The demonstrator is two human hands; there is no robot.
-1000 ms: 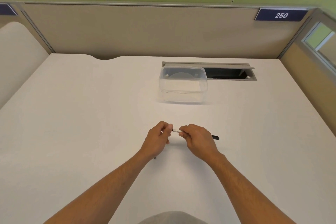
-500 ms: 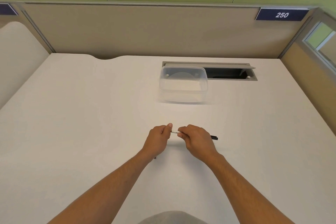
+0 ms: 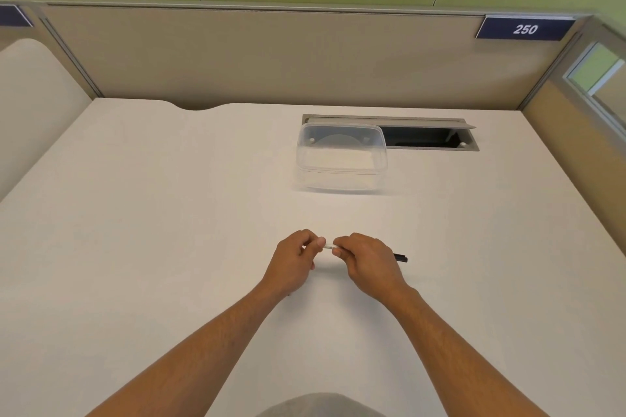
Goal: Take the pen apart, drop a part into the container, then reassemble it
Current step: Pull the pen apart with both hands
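Closed the gap between fists since earlier | left hand (image 3: 294,259) and right hand (image 3: 367,261) both pinching pen (image 3: 399,258) above desk (image 3: 135,247), opposed for pulling apart | container (image 3: 341,159) waiting behind, apart.

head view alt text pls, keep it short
Two bare hands, left hand and right hand, grip a pen between them above a white desk. A clear plastic container sits farther back, empty as far as visible.

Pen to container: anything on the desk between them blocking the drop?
Nothing visible. The pen is held in both hands, and the desk between them and the open-topped container is bare.
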